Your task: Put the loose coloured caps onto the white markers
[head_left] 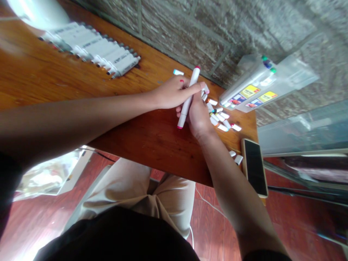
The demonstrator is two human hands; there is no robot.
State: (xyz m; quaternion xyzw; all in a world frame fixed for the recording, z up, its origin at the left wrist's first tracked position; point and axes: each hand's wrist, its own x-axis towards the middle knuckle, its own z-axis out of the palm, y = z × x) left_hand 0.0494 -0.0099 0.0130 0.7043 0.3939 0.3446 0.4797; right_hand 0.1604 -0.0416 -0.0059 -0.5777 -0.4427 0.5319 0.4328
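Note:
A white marker (187,103) with pinkish-red ends is held at a slant between my two hands, over the wooden table. My left hand (171,92) reaches in from the left, its thumb lying across the barrel; a small red mark shows on its back. Closed around the marker from the right is my right hand (199,114), with curled fingertips showing beyond the barrel. The hands overlap, so some fingers are hidden. Just beyond my right hand lies a loose heap of white caps (217,116) with coloured ends. A single blue-ended cap (178,72) sits beyond my left hand.
A row of white markers (95,50) lies at the back left, near a white rounded object (40,12). Clear plastic cases (252,87) stand against the brick wall (174,21). At the table's right edge rests a phone (255,167), beside two white caps (238,159).

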